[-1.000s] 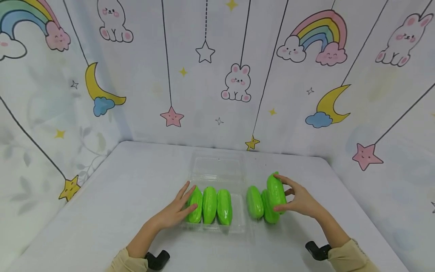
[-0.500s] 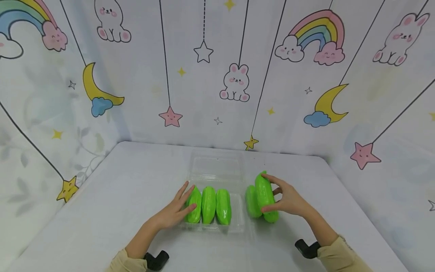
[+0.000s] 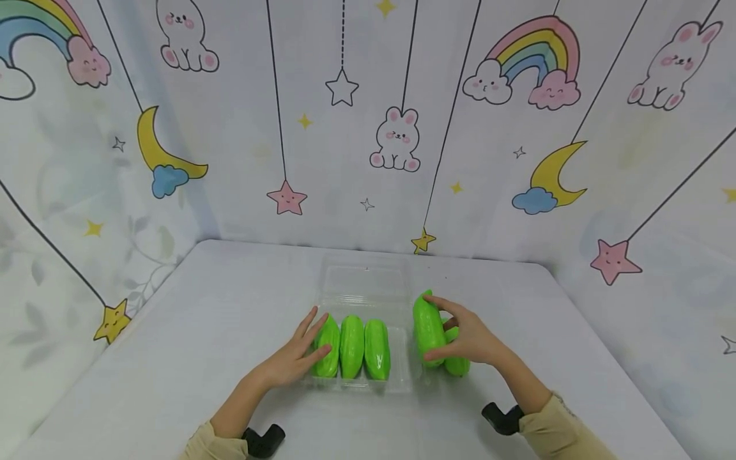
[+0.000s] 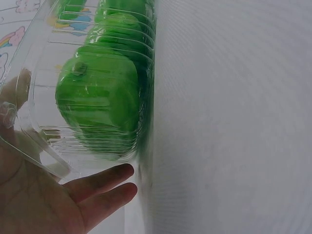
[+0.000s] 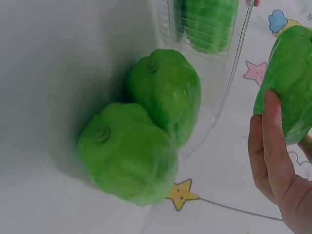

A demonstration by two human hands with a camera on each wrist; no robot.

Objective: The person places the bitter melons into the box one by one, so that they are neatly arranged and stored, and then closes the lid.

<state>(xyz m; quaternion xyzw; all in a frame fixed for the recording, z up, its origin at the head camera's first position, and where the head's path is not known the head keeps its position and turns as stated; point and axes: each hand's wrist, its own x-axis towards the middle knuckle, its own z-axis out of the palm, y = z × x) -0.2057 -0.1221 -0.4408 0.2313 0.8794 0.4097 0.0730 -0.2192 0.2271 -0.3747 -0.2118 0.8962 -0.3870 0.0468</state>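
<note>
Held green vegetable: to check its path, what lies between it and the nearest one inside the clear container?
The bare right end of the clear container, in the head view.

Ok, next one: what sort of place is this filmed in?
Most likely a small staged recording corner. A white table stands before a cartoon-printed backdrop, and a black device sits at each wrist. The wider room is out of view.

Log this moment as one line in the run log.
left hand: at left side of clear container | right hand: holding raised green vegetable | lid: open | inside: three vegetables | on table: two vegetables
</note>
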